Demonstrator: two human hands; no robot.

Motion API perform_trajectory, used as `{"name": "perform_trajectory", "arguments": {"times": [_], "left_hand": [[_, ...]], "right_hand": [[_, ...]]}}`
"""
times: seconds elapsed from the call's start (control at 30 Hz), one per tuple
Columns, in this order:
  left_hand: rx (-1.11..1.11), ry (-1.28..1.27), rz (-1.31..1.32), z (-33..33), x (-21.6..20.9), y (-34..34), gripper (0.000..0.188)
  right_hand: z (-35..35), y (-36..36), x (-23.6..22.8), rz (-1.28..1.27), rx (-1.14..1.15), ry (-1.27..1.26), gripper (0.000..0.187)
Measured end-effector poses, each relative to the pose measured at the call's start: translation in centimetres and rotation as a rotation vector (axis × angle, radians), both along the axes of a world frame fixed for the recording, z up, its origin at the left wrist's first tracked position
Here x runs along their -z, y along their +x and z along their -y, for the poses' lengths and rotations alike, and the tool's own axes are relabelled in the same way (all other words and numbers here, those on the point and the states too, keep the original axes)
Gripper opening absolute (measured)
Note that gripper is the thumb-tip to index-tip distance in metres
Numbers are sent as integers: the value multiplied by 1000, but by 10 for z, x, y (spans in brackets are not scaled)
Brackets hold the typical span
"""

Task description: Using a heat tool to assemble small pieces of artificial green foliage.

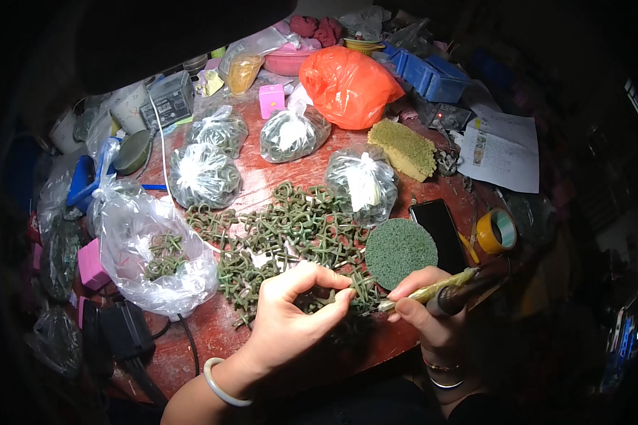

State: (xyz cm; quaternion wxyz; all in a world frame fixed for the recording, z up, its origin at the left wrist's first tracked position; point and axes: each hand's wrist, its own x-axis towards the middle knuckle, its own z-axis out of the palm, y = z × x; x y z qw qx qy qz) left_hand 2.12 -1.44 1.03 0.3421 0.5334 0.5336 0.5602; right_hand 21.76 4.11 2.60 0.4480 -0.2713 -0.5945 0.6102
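My left hand (295,304), a pale bangle on its wrist, is closed in a pinch, with thumb and forefinger tips at a small green ring-like piece (362,286). To its right, my right hand (432,312) grips a pen-shaped tool (443,285) wrapped in yellowish-green material. Its thin tip points left, close to the pinched piece; whether they touch I cannot tell. A dark cylinder beside the tool is partly hidden by my right hand. Beyond both hands spreads a heap of similar green pieces (283,234). A round green textured pad (401,253) lies just above my right hand.
Several knotted clear bags (204,177) stand behind the heap; an open clear bag (131,262) sits left. Farther back are an orange-red bag (349,85) and blue bins (425,74). A phone (438,225), a yellow tape roll (496,231) and a paper sheet (514,152) lie right.
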Motion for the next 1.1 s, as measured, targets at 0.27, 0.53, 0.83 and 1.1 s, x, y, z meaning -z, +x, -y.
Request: {"name": "perform_trajectory", "arguments": {"times": [0.27, 0.53, 0.83, 1.1], "left_hand": [[-52, 27, -70, -1, 0, 4, 10], [-7, -133, 25, -5, 6, -1, 10], [3, -165, 4, -7, 12, 1, 10], [-1, -148, -36, -6, 8, 2, 10]], "right_hand": [[3, 6, -3, 1, 66, -14, 13], [7, 43, 23, 447, 188, 521, 36], [25, 56, 48, 780, 351, 771, 28], [24, 55, 44, 806, 315, 784, 25]]}}
